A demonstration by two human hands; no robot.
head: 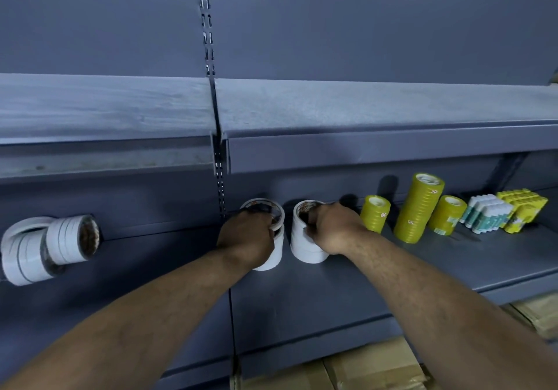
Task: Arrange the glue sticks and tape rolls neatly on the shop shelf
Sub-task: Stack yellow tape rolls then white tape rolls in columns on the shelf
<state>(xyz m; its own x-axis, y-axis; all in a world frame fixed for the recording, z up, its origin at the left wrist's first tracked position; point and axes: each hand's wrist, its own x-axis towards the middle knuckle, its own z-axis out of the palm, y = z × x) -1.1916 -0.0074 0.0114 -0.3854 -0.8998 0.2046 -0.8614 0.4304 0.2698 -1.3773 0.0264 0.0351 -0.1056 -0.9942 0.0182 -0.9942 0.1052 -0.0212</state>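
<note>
On the shelf [302,293]: toppled tape rolls [45,247] at its left end, white tape stacks [305,247] in the middle, yellow tape stacks [418,208] and glue sticks [489,217] rightward.

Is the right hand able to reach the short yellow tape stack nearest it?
Likely yes: the right hand grips a white tape stack, nothing blocks the short yellow tape stack beside it.

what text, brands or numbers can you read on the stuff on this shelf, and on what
No text is readable.
yellow tape stacks: small white marks, blurred.
white glue stick packs: teal print, too small.
yellow packs: print too small.
white tape rolls: brown core print, blurred.
</note>
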